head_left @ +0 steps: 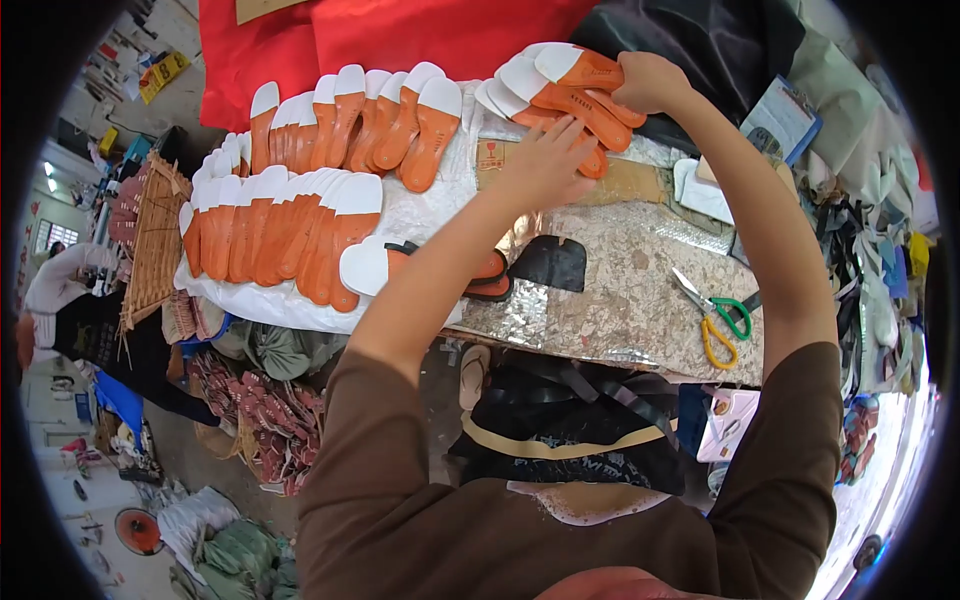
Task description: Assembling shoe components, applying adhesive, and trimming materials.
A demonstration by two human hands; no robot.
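Note:
At the far right of the worktable lies a fanned pile of orange insoles with white front ends. My right hand is closed on the heel end of the top insole of that pile. My left hand is at the pile's near side, fingers stretched out and slightly apart against the lower insoles; its palm side is hidden. Left of my left forearm are two overlapping rows of similar insoles, a far row and a near row. A loose white-tipped piece and dark-edged soles lie partly behind that forearm.
Green-and-yellow-handled scissors lie at the table's near right, blades partly apart. A black flat piece rests mid-table. Red sheet material and black sheet material lie beyond. A woven basket and another person are at left.

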